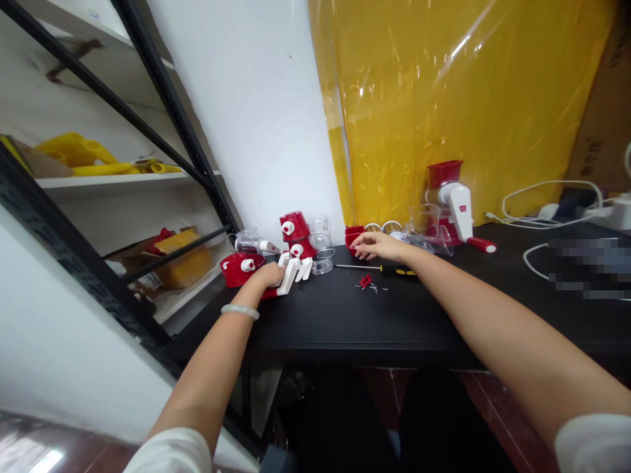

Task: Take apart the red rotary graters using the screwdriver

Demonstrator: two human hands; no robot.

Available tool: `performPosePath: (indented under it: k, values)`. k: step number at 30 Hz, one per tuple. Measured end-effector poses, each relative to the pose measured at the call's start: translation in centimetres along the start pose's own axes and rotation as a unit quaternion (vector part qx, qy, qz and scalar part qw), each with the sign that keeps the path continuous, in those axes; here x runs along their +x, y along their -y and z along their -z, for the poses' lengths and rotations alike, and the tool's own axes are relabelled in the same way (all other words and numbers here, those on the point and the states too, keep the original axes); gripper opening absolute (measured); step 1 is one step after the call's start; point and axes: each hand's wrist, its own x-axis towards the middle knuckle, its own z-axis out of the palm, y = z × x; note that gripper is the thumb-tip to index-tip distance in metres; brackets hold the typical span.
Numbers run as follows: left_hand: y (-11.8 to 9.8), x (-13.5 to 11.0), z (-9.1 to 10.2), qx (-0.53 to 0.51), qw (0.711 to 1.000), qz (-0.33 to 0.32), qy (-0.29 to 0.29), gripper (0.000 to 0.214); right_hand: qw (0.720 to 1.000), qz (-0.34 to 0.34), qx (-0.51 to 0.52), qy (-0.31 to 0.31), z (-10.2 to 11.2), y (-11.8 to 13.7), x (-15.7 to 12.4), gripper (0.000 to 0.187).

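Note:
My left hand (274, 274) is closed on a white crank handle (290, 276) with a red grip, among several similar white handles lying on the black table. Beside it stand a red grater base (241, 268) and a grater drum with a white arm (254, 246). Behind are stacked red grater bodies (297, 235) and clear plastic cups (321, 242). My right hand (378, 246) hovers with loosely bent fingers apart, just in front of a red feed hopper (353, 238); nothing shows in it. Below it lie a screwdriver (389, 269), small red parts (365, 281) and several screws (375, 289).
An assembled red and white rotary grater (452, 207) stands at the back right by clear plastic pieces (428, 226). White cables (532, 223) lie farther right. A black-framed shelf (172, 118) rises at the left. Yellow plastic sheeting (419, 85) hangs behind the table (335, 322).

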Motion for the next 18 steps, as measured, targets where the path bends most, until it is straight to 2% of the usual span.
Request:
performPosePath:
  k: [10,15,18]
  values:
    - [0.3,0.9,-1.3,0.008,1.0,0.003,0.022,0.055,1.0,0.002,-0.014,0.008,0.2,-0.6,0.3,0.012]
    - [0.2,0.8,-1.1,0.009,0.999,-0.014,0.044,0.046,1.0,0.005,-0.013,0.007,0.1,-0.7,0.3,0.013]
    - [0.0,0.3,-0.8,0.002,0.999,-0.017,0.04,0.049,1.0,0.006,-0.008,0.003,0.1,-0.7,0.2,0.013]
